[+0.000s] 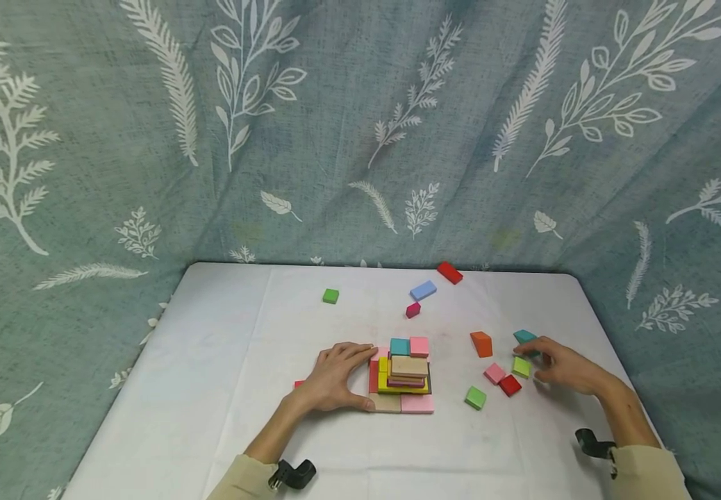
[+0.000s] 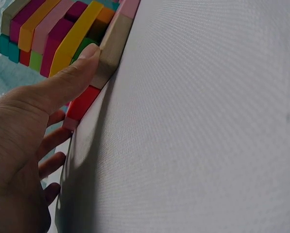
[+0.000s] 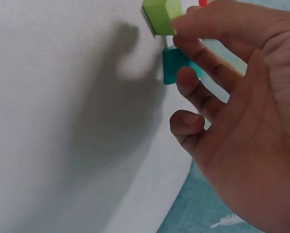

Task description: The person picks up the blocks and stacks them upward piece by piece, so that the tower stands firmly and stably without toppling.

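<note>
A layered stack of coloured wooden blocks (image 1: 408, 368) stands mid-table. Beside its left side is my left hand (image 1: 335, 378), fingers spread. The thumb (image 2: 79, 70) rests against the tan bottom block (image 2: 110, 51) at the front corner, while the fingers reach toward the back corner. My right hand (image 1: 563, 367) hovers over the right side of the table with fingers loosely bent. Its thumb and index finger are around a lime green block (image 1: 521, 367), which lies on the cloth; contact cannot be told. A teal block (image 3: 174, 65) lies just behind it, partly hidden by fingers.
Near the right hand lie orange (image 1: 481, 344), pink (image 1: 494, 373), red (image 1: 510, 385) and green (image 1: 476, 398) blocks. Farther back are a blue block (image 1: 424, 290), a red block (image 1: 450, 272), a magenta block (image 1: 413, 310) and a green block (image 1: 330, 296). A patterned curtain (image 1: 348, 139) borders the white table.
</note>
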Demonstrator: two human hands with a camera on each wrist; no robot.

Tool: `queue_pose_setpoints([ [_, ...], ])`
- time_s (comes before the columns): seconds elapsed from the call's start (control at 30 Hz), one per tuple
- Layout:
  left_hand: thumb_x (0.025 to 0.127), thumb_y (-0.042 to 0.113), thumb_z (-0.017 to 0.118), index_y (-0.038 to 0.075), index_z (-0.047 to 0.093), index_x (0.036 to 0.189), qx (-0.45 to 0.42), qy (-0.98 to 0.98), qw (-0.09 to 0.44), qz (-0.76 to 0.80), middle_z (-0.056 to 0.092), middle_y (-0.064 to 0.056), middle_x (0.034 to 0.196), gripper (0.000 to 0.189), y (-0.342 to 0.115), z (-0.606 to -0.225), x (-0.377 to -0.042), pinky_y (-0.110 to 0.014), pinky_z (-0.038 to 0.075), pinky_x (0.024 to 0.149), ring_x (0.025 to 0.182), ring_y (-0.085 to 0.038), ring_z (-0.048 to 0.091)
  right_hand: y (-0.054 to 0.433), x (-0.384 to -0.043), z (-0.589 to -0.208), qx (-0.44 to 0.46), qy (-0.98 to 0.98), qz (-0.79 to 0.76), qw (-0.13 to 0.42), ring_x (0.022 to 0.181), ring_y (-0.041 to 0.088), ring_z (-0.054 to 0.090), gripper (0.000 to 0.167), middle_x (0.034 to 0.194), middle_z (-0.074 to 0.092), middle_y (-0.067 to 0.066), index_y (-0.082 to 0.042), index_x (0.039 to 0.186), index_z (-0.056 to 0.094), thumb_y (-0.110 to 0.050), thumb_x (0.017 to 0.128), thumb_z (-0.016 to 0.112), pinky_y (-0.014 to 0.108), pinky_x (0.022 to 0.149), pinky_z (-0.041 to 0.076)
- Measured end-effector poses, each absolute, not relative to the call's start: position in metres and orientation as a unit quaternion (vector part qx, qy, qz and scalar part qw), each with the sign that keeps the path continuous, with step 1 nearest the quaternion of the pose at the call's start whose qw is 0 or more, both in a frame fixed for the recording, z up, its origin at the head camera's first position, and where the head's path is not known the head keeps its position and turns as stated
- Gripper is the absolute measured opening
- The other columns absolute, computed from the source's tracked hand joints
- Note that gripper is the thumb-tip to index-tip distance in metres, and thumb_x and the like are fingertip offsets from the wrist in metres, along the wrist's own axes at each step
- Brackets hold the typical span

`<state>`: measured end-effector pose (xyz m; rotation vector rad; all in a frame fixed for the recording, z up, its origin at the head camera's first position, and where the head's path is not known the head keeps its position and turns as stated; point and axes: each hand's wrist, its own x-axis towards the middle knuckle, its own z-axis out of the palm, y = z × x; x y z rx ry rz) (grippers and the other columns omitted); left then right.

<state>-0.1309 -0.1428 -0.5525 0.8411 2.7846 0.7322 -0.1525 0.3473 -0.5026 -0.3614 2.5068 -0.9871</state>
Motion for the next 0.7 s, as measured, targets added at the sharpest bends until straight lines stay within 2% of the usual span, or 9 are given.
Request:
queue_pose_setpoints([
  [0.13, 0.07, 0.071, 0.078, 0.027, 0.038, 0.156, 0.279, 0.927, 0.072, 0.241, 0.04, 0.005, 0.158, 0.105, -0.143, -0.553, -0.131, -0.055, 0.028, 0.108, 0.142, -0.023, 0.033, 0.349, -0.154, -0.508, -0.147, 0.898, -0.354, 0.215, 0.105, 0.03, 0.047, 0.049, 0.125, 0.052, 0.015, -0.011, 0.131, 0.065, 0.001, 0.084, 0.07, 0.041, 0.082, 0.046],
  [0.23, 0.07, 0.071, 0.078, 0.025, 0.039, 0.156, 0.281, 0.925, 0.069, 0.245, 0.041, 0.004, 0.157, 0.104, -0.143, -0.552, -0.131, -0.055, 0.028, 0.107, 0.141, -0.023, 0.033, 0.348, -0.155, -0.512, -0.146, 0.904, -0.346, 0.206, 0.111, 0.031, 0.049, 0.043, 0.121, 0.054, 0.011, -0.014, 0.124, 0.07, 0.0, 0.084, 0.073, 0.047, 0.089, 0.047],
  [0.47, 0.071, 0.069, 0.078, 0.024, 0.041, 0.155, 0.284, 0.923, 0.069, 0.25, 0.042, 0.002, 0.156, 0.102, -0.142, -0.55, -0.13, -0.056, 0.029, 0.106, 0.141, -0.024, 0.034, 0.343, -0.154, -0.518, -0.126, 0.925, -0.315, 0.17, 0.112, 0.039, 0.054, 0.033, 0.118, 0.058, 0.012, -0.011, 0.115, 0.071, -0.007, 0.084, 0.078, 0.055, 0.09, 0.052],
  [0.57, 0.071, 0.068, 0.079, 0.024, 0.041, 0.155, 0.284, 0.923, 0.069, 0.251, 0.042, 0.002, 0.156, 0.102, -0.143, -0.55, -0.13, -0.056, 0.029, 0.105, 0.141, -0.025, 0.034, 0.339, -0.155, -0.516, -0.127, 0.934, -0.299, 0.15, 0.107, 0.035, 0.057, 0.032, 0.114, 0.061, 0.009, -0.01, 0.113, 0.071, -0.011, 0.083, 0.08, 0.049, 0.088, 0.053],
  [0.7, 0.071, 0.068, 0.079, 0.025, 0.04, 0.155, 0.283, 0.923, 0.072, 0.252, 0.041, 0.003, 0.157, 0.102, -0.142, -0.55, -0.131, -0.055, 0.028, 0.106, 0.141, -0.024, 0.033, 0.329, -0.158, -0.505, -0.131, 0.937, -0.299, 0.127, 0.089, 0.024, 0.052, 0.032, 0.104, 0.061, 0.005, -0.01, 0.113, 0.07, -0.015, 0.083, 0.081, 0.034, 0.07, 0.048],
])
